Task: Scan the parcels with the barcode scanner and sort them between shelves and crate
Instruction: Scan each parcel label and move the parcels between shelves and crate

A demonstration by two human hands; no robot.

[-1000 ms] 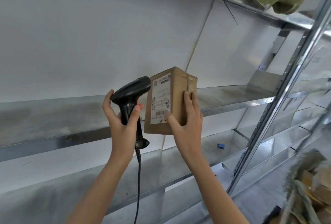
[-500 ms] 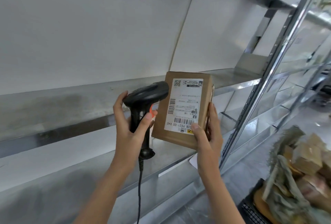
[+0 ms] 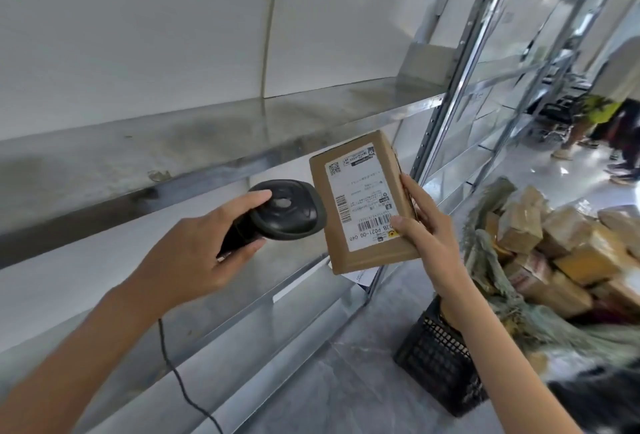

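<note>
Brown cardboard parcel [image 3: 363,203] held in the air in front of the metal shelves [image 3: 214,142], label [image 3: 362,196] facing the camera, long side tilted. Right hand [image 3: 427,231] grips its lower right corner, thumb on the label's lower edge beside the barcode, fingers curled round the right side. Left hand [image 3: 194,253] is wrapped round the handle of the black scanner [image 3: 284,211], index finger extended along the top of the head; the head sits just left of the parcel, at or near touching its left edge, contact not clear. A black cord [image 3: 180,378] hangs down from the handle. Lower right, a black crate [image 3: 436,361] stands on the floor under the right forearm. Behind it, a heap of brown parcels [image 3: 554,246] lies in a greenish sack [image 3: 491,260]. Far right, background figures appear blurred.
</note>
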